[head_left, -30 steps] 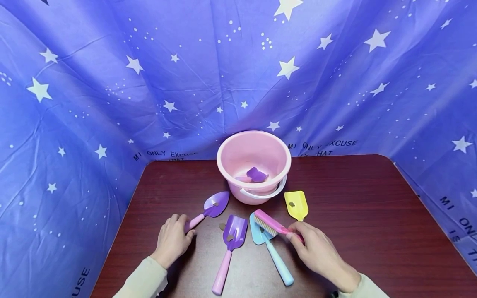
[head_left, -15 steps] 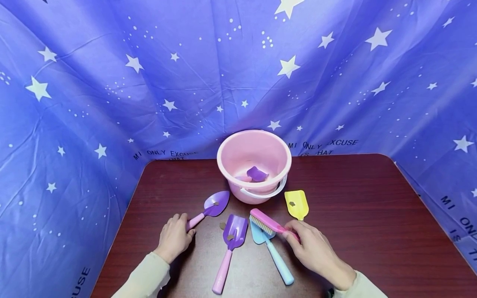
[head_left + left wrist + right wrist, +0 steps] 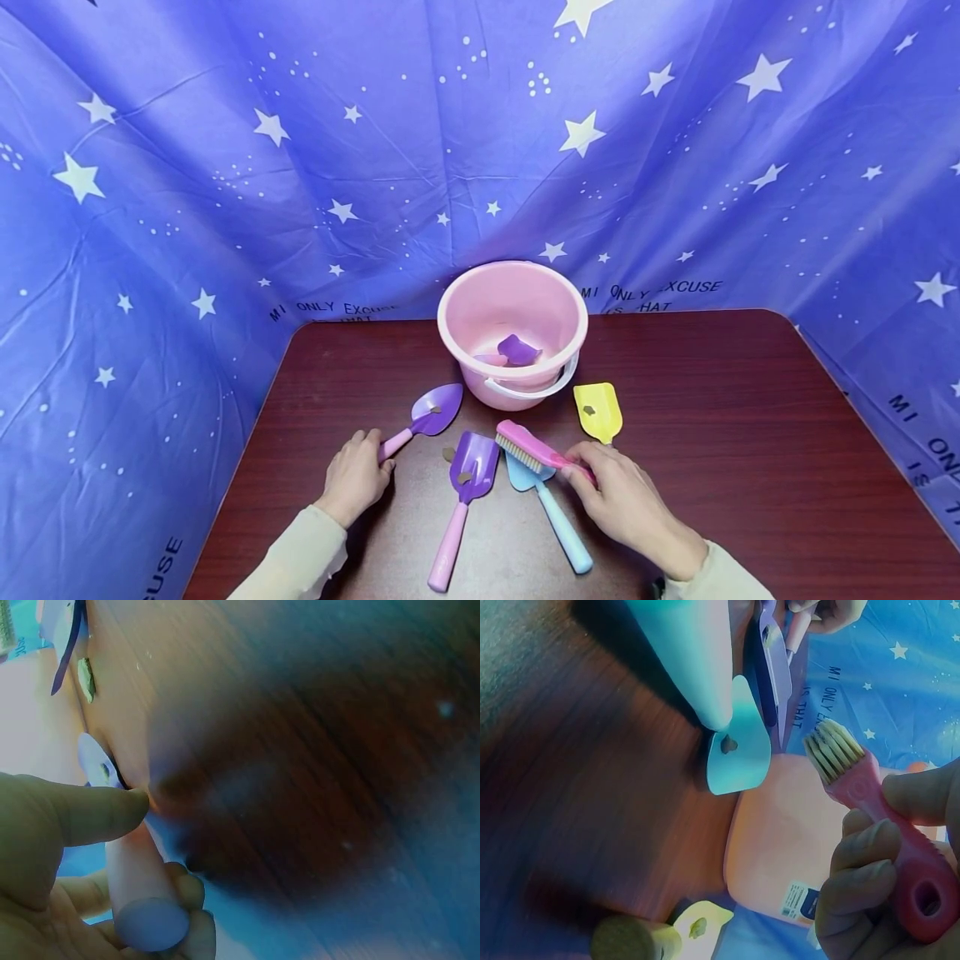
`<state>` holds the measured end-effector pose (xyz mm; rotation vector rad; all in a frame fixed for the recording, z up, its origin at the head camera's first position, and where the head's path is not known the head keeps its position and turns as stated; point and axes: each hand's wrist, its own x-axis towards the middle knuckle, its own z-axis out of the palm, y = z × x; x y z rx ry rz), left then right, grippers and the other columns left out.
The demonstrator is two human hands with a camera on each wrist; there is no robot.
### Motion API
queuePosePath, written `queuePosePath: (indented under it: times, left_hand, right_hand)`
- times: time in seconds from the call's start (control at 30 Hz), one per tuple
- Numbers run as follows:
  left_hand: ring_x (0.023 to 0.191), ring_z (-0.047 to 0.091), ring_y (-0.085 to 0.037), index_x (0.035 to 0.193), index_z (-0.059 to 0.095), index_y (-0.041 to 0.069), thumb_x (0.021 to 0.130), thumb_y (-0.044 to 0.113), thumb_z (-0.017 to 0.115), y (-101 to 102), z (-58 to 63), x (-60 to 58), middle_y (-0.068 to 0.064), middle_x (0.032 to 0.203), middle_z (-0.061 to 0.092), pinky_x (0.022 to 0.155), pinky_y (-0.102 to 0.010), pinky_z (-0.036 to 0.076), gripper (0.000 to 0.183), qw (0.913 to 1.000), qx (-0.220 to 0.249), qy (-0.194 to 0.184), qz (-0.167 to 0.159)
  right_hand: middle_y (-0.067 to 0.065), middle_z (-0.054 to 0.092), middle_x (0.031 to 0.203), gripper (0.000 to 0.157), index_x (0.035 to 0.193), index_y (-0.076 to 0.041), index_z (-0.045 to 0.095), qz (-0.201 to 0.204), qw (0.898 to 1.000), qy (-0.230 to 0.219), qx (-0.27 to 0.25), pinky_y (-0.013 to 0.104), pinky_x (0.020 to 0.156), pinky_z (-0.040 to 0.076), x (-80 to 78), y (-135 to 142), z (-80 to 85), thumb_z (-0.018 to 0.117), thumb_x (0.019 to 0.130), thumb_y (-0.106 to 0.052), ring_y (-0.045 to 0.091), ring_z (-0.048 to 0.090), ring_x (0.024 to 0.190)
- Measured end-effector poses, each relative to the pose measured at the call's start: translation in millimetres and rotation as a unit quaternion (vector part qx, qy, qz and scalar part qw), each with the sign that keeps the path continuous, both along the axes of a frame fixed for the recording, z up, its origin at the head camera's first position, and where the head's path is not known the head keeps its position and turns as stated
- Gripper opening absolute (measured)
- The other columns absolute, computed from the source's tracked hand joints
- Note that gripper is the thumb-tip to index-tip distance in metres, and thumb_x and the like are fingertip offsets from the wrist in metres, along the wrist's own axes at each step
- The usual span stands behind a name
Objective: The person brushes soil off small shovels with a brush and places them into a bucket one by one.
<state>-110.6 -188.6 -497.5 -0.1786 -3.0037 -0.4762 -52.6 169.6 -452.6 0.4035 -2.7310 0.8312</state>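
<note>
My left hand (image 3: 354, 477) holds the pink handle of a purple pointed trowel (image 3: 444, 402), which has a small leaf bit on its blade. Thumb and fingers wrap that handle (image 3: 135, 874) in the left wrist view. My right hand (image 3: 628, 497) grips a pink brush (image 3: 531, 443) by its handle, bristles down over the blade of a light blue shovel (image 3: 564, 531). The brush hides part of that blade; whether bristles and blade touch, I cannot tell. A leaf bit (image 3: 729, 745) shows on the blue blade in the right wrist view.
Between the hands lies a purple square shovel (image 3: 480, 457) with a leaf bit on it. Another leaf bit (image 3: 448, 455) lies beside it. A yellow shovel (image 3: 606, 419) is beyond my right hand. Behind stands a pink bucket (image 3: 480, 385) with a purple-and-pink tool inside.
My right hand and the brush have shifted a little to the left across the blue shovel's blade. The left hand and its trowel stay nearly in place.
</note>
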Motion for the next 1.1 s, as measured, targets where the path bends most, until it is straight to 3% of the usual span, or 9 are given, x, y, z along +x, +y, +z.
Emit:
queuePosePath:
  times: [0.37, 0.83, 1.1]
  left_hand:
    - [0.071, 0.061, -0.035, 0.093, 0.062, 0.005, 0.073, 0.014, 0.078, 0, -0.7, 0.1, -0.008, 0.077, 0.055, 0.057, -0.048, 0.047, 0.027, 0.9999, 0.013, 0.002, 0.002]
    - [0.065, 0.057, -0.028, 0.094, 0.06, 0.003, 0.08, 0.013, 0.071, 0, 1.5, 0.3, -0.005, 0.073, 0.052, 0.056, -0.046, 0.045, 0.021, 0.9988, 0.043, -0.025, 0.003]
    - [0.062, 0.055, -0.027, 0.089, 0.057, 0.004, 0.081, 0.011, 0.071, -1, 0.1, 5.0, -0.004, 0.071, 0.05, 0.055, -0.044, 0.042, 0.018, 0.9985, 0.054, -0.01, 0.002]
  right_hand:
    - [-0.02, 0.05, 0.075, 0.018, 0.083, -0.025, 0.063, 0.008, 1.0, 0.003, 0.002, 0.026, 0.06, 0.041, -4.1, -7, -1.8, 0.073, 0.08, -0.011, 0.0, 0.045, 0.065]
    - [-0.021, 0.048, 0.073, 0.016, 0.083, -0.024, 0.063, 0.023, 0.999, 0.028, 0.003, 0.032, 0.067, 0.037, -6.0, -15, -2.5, 0.075, 0.079, -0.013, -0.003, 0.047, 0.066]
    - [-0.021, 0.049, 0.075, 0.017, 0.084, -0.026, 0.062, 0.021, 0.999, 0.02, 0.013, 0.036, 0.069, 0.036, -7.1, -20, -2.2, 0.075, 0.08, -0.017, -0.003, 0.05, 0.069]
